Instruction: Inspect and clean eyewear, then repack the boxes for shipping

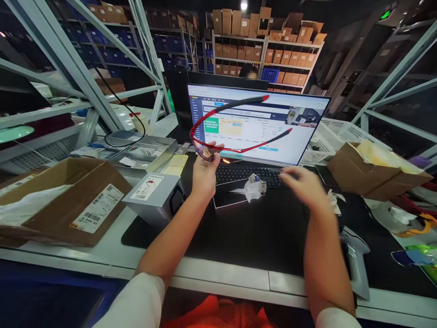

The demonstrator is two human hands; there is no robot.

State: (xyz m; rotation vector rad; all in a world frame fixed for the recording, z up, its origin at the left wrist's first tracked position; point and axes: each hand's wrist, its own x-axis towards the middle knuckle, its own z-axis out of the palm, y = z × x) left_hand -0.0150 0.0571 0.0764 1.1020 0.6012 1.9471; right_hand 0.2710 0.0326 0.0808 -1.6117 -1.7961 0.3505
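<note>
1 black desk mat [246, 237]. 1 crumpled clear wrapper [254, 187], at the keyboard's [234, 174] near edge. Our right hand [303, 184]: fingers loosely bent, seemingly empty. Our left hand [205, 175]: pinching 1 pair of red-and-black sports glasses [235, 104] by the front — presumably leaving both temples [283, 134] spread — before the monitor [293, 148].

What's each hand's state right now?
Left hand: closed, holding the glasses.
Right hand: fingers bent and blurred, nothing visible in it; can't tell if fully closed.
</note>
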